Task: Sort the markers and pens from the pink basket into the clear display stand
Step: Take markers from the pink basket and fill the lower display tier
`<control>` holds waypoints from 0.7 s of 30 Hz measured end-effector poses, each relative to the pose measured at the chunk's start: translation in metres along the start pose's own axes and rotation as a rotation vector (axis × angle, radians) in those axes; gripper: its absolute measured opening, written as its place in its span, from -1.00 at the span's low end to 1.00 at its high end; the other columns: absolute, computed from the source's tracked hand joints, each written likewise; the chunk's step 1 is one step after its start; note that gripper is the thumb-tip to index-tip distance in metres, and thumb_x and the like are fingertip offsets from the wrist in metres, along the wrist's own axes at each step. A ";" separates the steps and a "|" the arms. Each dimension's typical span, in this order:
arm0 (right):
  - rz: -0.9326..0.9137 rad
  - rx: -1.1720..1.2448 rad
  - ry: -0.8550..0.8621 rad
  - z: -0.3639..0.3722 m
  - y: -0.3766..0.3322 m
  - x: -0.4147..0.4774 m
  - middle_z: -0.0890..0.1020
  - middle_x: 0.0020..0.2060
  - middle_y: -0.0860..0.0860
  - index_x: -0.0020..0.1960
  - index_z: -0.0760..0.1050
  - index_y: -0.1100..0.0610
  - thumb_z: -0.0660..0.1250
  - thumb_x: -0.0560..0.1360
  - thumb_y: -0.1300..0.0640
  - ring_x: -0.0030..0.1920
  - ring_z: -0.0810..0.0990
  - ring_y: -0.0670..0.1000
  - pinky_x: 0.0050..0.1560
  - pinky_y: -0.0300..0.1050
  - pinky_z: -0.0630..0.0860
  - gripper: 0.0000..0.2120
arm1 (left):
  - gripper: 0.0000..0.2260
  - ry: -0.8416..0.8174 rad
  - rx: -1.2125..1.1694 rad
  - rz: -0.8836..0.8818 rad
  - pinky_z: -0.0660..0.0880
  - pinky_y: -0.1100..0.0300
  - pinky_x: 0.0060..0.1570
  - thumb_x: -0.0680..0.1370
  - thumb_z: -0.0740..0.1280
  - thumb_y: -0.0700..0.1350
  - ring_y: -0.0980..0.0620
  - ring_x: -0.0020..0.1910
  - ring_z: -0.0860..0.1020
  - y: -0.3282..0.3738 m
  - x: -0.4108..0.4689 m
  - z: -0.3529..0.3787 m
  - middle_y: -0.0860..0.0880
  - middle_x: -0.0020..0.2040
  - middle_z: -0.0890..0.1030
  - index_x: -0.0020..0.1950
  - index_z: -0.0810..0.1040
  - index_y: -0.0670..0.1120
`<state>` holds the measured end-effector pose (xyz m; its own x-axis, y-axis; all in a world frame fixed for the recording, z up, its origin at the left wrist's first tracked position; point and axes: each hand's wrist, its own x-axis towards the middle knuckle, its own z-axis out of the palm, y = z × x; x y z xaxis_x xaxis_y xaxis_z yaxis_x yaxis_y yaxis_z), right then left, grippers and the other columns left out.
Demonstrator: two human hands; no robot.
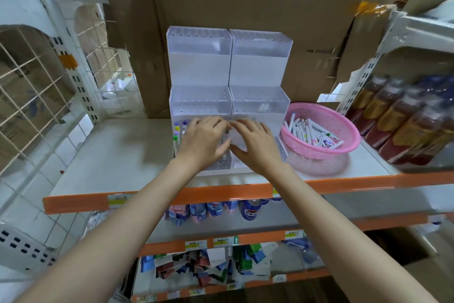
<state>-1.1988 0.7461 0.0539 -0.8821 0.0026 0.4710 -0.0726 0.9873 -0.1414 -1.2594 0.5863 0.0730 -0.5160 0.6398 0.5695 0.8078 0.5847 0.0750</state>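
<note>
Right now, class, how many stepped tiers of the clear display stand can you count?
3: the top tier against the cardboard, the middle tier below it, and the lowest tier, partly hidden behind both hands.

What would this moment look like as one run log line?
left hand: over stand's front tier | right hand: beside it | basket: right of stand, full of markers | few markers slotted at left

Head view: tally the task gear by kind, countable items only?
Pink basket: 1
Clear display stand: 1
Hands: 2, left hand and right hand, both over the stand's lowest tier
Total: 4
Markers in the basket are too jumbled to count.
</note>
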 end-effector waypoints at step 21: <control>0.402 -0.046 -0.315 -0.048 0.248 -0.029 0.50 0.25 0.10 0.34 0.41 0.12 0.13 0.59 0.13 0.21 0.48 0.17 0.08 0.04 0.47 -0.66 | -0.73 -0.408 -0.037 0.020 0.40 0.07 -0.04 0.53 0.24 -0.09 -0.11 0.14 0.48 0.169 0.160 0.135 -0.10 0.14 0.54 0.20 0.52 -0.11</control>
<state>-1.1685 0.9983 0.0471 -0.9339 0.3429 0.1012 0.3159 0.9239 -0.2158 -1.2438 0.8547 0.0663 -0.5646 0.8008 0.2000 0.8248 0.5565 0.1004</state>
